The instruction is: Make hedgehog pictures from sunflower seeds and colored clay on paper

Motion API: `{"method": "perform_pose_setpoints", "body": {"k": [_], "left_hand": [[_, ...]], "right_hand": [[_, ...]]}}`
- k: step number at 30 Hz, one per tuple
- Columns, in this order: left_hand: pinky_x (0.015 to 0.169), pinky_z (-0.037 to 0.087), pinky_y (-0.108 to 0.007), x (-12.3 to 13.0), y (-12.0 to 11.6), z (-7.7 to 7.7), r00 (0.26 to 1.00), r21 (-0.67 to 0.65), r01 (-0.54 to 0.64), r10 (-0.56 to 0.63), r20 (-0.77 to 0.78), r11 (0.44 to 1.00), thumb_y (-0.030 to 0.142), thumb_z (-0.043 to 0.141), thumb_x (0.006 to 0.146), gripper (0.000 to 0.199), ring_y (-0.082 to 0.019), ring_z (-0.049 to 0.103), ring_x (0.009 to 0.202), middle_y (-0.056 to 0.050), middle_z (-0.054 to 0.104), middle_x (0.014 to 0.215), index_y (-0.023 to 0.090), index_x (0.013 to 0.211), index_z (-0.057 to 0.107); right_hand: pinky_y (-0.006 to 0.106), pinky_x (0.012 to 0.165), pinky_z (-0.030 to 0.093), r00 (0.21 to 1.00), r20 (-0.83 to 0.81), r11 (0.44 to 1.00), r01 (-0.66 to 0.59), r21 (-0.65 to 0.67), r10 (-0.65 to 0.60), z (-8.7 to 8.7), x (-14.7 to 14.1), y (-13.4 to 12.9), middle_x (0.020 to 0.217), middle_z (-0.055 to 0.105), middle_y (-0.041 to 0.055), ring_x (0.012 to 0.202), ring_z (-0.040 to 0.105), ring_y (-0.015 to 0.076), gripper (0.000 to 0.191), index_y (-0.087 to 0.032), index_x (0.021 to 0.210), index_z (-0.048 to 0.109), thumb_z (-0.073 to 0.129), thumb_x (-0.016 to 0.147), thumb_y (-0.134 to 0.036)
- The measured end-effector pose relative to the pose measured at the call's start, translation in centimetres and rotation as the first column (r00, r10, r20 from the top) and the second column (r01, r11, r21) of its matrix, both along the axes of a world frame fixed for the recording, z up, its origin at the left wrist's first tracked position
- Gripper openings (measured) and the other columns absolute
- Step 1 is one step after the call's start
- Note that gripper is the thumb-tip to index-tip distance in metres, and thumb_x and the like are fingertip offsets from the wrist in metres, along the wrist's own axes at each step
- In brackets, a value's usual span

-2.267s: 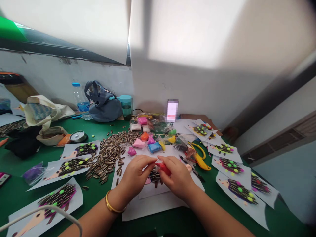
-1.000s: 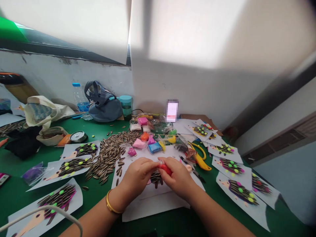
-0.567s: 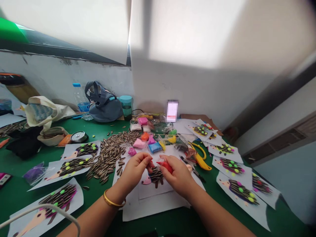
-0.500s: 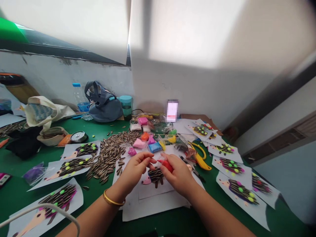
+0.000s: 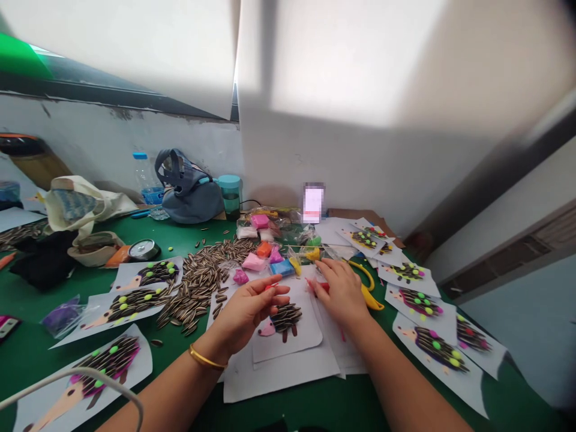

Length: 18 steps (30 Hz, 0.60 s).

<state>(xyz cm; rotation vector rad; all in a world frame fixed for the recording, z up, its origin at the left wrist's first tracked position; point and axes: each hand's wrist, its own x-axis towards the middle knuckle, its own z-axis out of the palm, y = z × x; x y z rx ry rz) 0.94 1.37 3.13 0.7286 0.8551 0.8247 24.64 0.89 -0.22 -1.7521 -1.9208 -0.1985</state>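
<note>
My left hand (image 5: 254, 307) pinches a small red bit of modelling clay (image 5: 270, 287) between thumb and fingertips, above a hedgehog picture. My right hand (image 5: 341, 293) is low at the right edge of the papers. A red clay lump (image 5: 323, 287), seemingly in clear wrap, lies between its thumb and fingers; the palm side is hidden. The hedgehog picture (image 5: 284, 321) has a pink face and a body of striped sunflower seeds, on a white card (image 5: 292, 343). More white sheets (image 5: 279, 384) lie under it.
Left of the papers spreads a heap of sunflower seeds (image 5: 198, 282). Bagged clay, including a blue pack (image 5: 282, 268), sits behind. Yellow-handled scissors (image 5: 371, 297) lie right. Finished hedgehog cards (image 5: 436, 348) line both sides. A white cable (image 5: 90, 375) crosses the lower left.
My right hand has moved right and away from my left hand, carrying the red clay lump off the picture. The seed body shows more fully. My left hand has loosened slightly, keeping the red bit.
</note>
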Motion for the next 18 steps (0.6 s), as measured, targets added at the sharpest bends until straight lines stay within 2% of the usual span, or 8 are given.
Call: {"method": "perform_pose_setpoints", "body": {"k": [4,7,8,10,12,14,18], "left_hand": [[0.056,0.045,-0.018,-0.3,0.1,-0.8,0.997,0.105,0.013,-0.004,-0.079,0.994,0.034,0.083,0.071,0.031,-0.012,0.067,0.066,-0.005,0.074,0.081,0.016,0.088,0.064],[0.050,0.039,-0.019,-0.4,0.0,-1.3,0.985,0.243,0.052,-0.010,-0.172,0.969,0.046,0.077,0.076,0.033,-0.008,0.055,0.052,0.001,0.064,0.059,0.015,0.077,0.066],[0.051,0.038,-0.019,-0.4,-0.1,-1.3,0.979,0.288,0.061,-0.001,-0.204,0.956,0.048,0.074,0.078,0.034,-0.008,0.052,0.052,0.002,0.061,0.057,0.014,0.079,0.069],[0.057,0.042,-0.020,-0.2,-0.2,-1.2,0.968,0.346,0.068,0.022,-0.248,0.936,0.047,0.072,0.079,0.034,-0.010,0.054,0.061,0.000,0.064,0.066,0.015,0.091,0.074],[0.067,0.046,-0.023,0.0,-0.4,-1.0,0.965,0.352,0.079,0.017,-0.260,0.933,0.042,0.075,0.077,0.037,-0.013,0.059,0.074,-0.002,0.069,0.083,0.018,0.105,0.073],[0.068,0.047,-0.025,0.2,-0.5,-0.9,0.966,0.331,0.100,-0.011,-0.259,0.939,0.039,0.078,0.075,0.041,-0.014,0.061,0.076,-0.002,0.070,0.086,0.020,0.110,0.069],[0.052,0.040,-0.022,0.3,-0.7,-1.2,0.955,0.304,0.181,-0.094,-0.281,0.935,0.049,0.076,0.074,0.036,-0.011,0.055,0.056,0.002,0.062,0.062,0.016,0.081,0.064]], "right_hand": [[0.046,0.098,0.041,0.976,-0.118,0.979,-0.172,0.111,0.185,1.1,-1.6,-1.5,0.124,0.064,0.0095,0.117,0.053,0.0285,0.034,-0.021,0.125,0.062,0.056,0.092,-0.027],[0.044,0.095,0.043,0.921,-0.159,0.930,-0.332,0.157,0.355,1.9,-3.3,-2.8,0.115,0.066,0.0087,0.109,0.055,0.0267,0.031,-0.022,0.122,0.062,0.056,0.092,-0.024],[0.044,0.093,0.043,0.904,-0.166,0.914,-0.370,0.165,0.395,2.1,-3.8,-3.2,0.113,0.066,0.0083,0.106,0.055,0.0261,0.030,-0.023,0.122,0.062,0.055,0.093,-0.023],[0.043,0.089,0.044,0.878,-0.176,0.892,-0.420,0.166,0.446,2.3,-4.4,-3.8,0.108,0.065,0.0079,0.101,0.055,0.0252,0.030,-0.023,0.122,0.062,0.055,0.093,-0.022],[0.042,0.085,0.044,0.867,-0.186,0.884,-0.434,0.171,0.462,2.5,-4.7,-4.1,0.104,0.065,0.0082,0.097,0.055,0.0247,0.031,-0.022,0.123,0.062,0.056,0.093,-0.021],[0.041,0.082,0.044,0.862,-0.195,0.881,-0.435,0.186,0.467,2.4,-4.7,-4.3,0.102,0.064,0.0083,0.095,0.055,0.0240,0.031,-0.021,0.124,0.061,0.056,0.093,-0.022],[0.039,0.077,0.043,0.833,-0.210,0.856,-0.476,0.202,0.512,2.0,-5.0,-4.4,0.094,0.064,0.0060,0.087,0.054,0.0220,0.031,-0.023,0.123,0.061,0.061,0.093,-0.029]]}}
